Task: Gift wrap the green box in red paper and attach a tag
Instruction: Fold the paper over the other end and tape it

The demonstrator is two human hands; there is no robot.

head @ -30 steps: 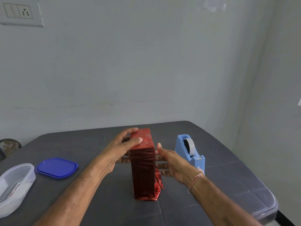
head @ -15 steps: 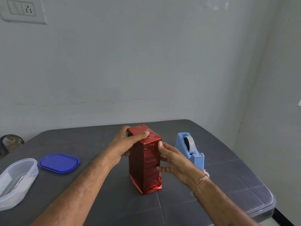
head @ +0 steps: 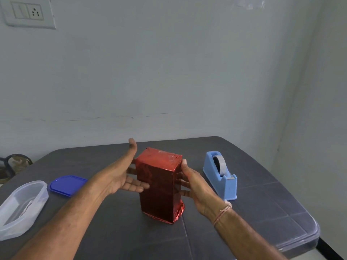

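Left hand [head: 120, 177] open, fingers straight beside the red-wrapped box [head: 159, 186], thumb up. Right hand [head: 195, 186] spread flat against its right face, thumb at the top edge. The box stands upright mid-desk [head: 253, 212], with a tape dispenser [head: 219, 175] to the right and a blue lid [head: 67, 185] to the left.

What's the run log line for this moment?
red-wrapped box: upright | left hand: open | right hand: open, touching it | tape dispenser: untouched

Your red-wrapped box [head: 159, 188] stands upright mid-table [head: 262, 212]. Your left hand [head: 122, 177] flanks its left side, fingers straight, thumb raised. Your right hand [head: 195, 186] lays spread fingers against its right side. A tape dispenser [head: 219, 175] sits toward the right edge, a blue lid [head: 67, 185] and clear tub [head: 22, 205] by the left edge.
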